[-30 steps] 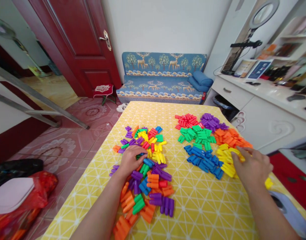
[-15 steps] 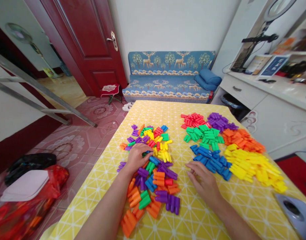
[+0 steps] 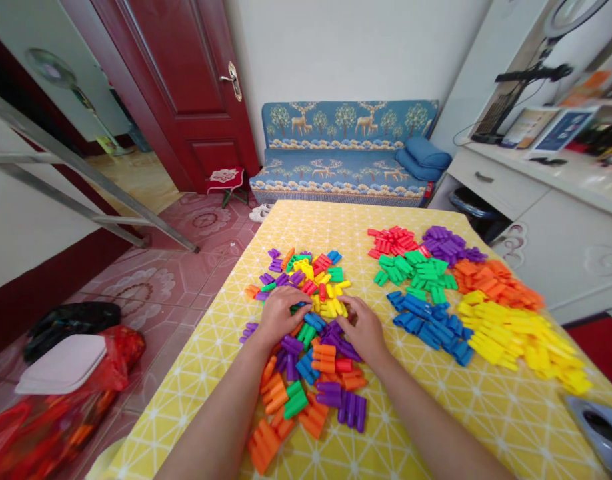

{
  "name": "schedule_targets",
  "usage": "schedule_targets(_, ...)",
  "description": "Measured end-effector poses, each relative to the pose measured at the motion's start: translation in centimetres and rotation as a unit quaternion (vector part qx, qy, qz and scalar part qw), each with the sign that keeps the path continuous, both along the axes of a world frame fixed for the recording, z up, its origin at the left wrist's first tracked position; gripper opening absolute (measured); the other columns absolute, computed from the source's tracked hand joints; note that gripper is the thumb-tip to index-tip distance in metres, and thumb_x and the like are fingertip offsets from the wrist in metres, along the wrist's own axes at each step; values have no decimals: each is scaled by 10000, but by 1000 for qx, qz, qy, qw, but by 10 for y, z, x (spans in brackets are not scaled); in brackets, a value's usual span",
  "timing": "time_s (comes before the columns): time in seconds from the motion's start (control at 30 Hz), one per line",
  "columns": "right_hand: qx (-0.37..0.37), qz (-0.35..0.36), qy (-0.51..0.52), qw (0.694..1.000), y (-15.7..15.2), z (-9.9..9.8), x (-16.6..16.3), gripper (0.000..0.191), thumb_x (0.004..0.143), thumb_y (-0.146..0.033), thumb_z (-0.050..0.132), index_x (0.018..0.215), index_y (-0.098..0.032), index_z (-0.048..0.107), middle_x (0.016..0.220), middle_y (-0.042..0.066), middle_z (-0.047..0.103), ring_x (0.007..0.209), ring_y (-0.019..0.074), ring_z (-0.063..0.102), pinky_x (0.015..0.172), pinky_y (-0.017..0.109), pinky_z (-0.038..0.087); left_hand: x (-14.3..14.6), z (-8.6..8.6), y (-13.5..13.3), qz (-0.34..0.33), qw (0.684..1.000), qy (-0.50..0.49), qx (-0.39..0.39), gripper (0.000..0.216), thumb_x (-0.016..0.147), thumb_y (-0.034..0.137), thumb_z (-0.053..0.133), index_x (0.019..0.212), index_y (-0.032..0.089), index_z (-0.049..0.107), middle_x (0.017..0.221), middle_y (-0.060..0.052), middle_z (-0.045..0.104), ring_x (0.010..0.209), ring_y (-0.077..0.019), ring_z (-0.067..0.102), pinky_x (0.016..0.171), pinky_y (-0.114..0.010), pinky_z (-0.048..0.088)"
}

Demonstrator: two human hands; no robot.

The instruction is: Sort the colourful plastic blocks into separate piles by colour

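A: In the head view, are you making out any writing?

B: A blue-and-white box point(image 3: 563, 131) is standing on the counter point(image 3: 586, 180) at the right, but its print is coming out too blurred to read.

A: What is the left hand point(image 3: 282, 313) doing?

B: It's resting over the mixed pile point(image 3: 315, 323) on the table point(image 3: 326, 220), half closed, fingers curling toward the thumb. A dark piece point(image 3: 299, 307) is showing there; I'm not managing to tell whether the hand is gripping it.

A: And the right hand point(image 3: 365, 331)?

B: It's reaching in from the pile's other side, thumb and fingers partly spread, fingertips lying at the edge of some yellow pieces point(image 3: 329, 308). I'm not seeing clearly whether it's holding any.

A: Where are the single-colour pieces lying?

B: They're forming 6 piles at the right: red point(image 3: 393, 240), purple point(image 3: 446, 245), green point(image 3: 419, 270), orange point(image 3: 499, 283), blue point(image 3: 431, 322) and yellow point(image 3: 529, 339).

A: What is differing from earlier?

B: The 1.0 s picture is showing the right hand over the yellow pile, the 0.5 s picture over bare cloth; now it's meeting the mixed pile. The left hand is keeping its place.
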State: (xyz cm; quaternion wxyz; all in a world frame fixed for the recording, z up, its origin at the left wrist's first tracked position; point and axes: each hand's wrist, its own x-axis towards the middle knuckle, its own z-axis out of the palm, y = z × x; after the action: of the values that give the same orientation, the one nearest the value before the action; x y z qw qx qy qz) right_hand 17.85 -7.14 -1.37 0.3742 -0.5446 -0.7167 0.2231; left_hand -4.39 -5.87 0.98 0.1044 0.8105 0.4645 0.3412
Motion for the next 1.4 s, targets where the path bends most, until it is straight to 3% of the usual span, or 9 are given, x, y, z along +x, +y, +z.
schedule_targets(0.13,29,-12,34,999,-6,-3,8,243,820,-228,542,1055,-200,596,977,42,632,811,170,592,758,306,492,0,0,0,1,1000,2,-6,125,855,298,618,891,234,719,908,-40,744,882,-197,665,832,-352,471)
schedule_targets(0.4,77,-39,-135,987,-25,9,25,289,721,-112,547,991,-204,593,1062,71,633,1024,238,564,897,380,455,0,0,0,-1,1000,-3,-3,118,853,302,626,886,232,715,905,-35,745,881,-197,667,836,-355,464)
schedule_targets(0.7,37,0,-43,998,-29,5,24,93,793,-269,596,808,-208,527,1009,46,642,860,175,598,784,319,485,-1,-1,0,3,1000,-5,-3,113,851,299,627,888,241,717,916,-30,743,887,-192,664,848,-353,466)
schedule_targets(0.87,17,-19,-31,999,-30,1,20,298,751,-251,629,1034,-208,543,866,19,611,712,155,575,681,301,489,-1,-3,1,-5,1000,1,-3,143,867,305,599,902,238,720,913,-45,743,884,-198,668,843,-356,479)
schedule_targets(0.97,56,-2,-30,998,-33,10,29,392,773,-231,622,1157,-215,546,957,45,609,766,163,585,751,320,501,-2,-2,2,-11,1000,6,-2,162,880,303,579,916,237,723,918,-45,745,885,-197,669,834,-352,488)
schedule_targets(1.03,93,-16,-38,995,-33,21,50,372,803,-250,611,1172,-227,563,1034,61,601,810,166,589,793,325,500,-2,-2,3,-12,1000,6,0,166,884,299,574,934,241,722,948,-41,745,910,-196,671,848,-349,489)
schedule_targets(1.13,151,-122,-70,978,-30,39,105,359,817,-332,610,1162,-233,591,1059,64,600,824,175,590,799,335,495,-3,-3,5,-10,1000,8,5,171,885,291,570,963,246,715,992,-37,741,949,-198,671,875,-347,489)
schedule_targets(1.3,185,-365,-171,896,-24,58,216,454,783,-496,602,1109,-183,648,914,85,620,801,226,593,708,353,464,-3,-7,7,-8,1000,24,14,169,881,292,572,963,240,710,996,-39,740,937,-199,675,861,-343,496)
schedule_targets(1.4,151,-432,-234,858,-24,57,259,455,775,-515,587,1068,-179,678,862,108,644,794,262,584,672,370,430,-3,-7,7,-2,999,33,24,172,883,303,569,959,239,710,974,-41,742,922,-204,677,844,-345,500)
